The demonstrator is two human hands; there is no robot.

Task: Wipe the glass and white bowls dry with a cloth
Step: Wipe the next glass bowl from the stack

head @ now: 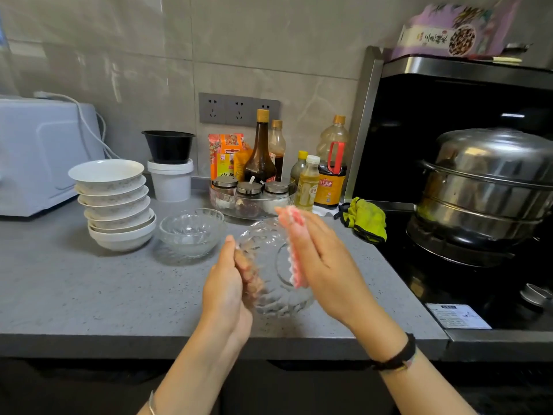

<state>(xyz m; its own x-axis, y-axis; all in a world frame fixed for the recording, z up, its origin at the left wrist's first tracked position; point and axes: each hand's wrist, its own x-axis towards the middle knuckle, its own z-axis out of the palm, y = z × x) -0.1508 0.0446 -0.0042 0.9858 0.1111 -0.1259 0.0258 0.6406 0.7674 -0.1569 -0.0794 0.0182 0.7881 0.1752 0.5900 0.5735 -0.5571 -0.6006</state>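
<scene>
Left hand (226,289) grips the faceted glass bowl (278,298); right hand (323,259), fingers straight, presses pink cloth (294,223).

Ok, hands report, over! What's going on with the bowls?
Left hand gripping glass bowl, tilted. Right hand flat, pressing pink cloth against it. Second glass bowl and white bowl stack sit behind on counter. Nothing in the way.

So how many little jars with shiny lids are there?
3, side by side in the glass dish in front of the bottles: left jar, middle jar, right jar. The cloth hides part of the dish, so more may be hidden.
</scene>
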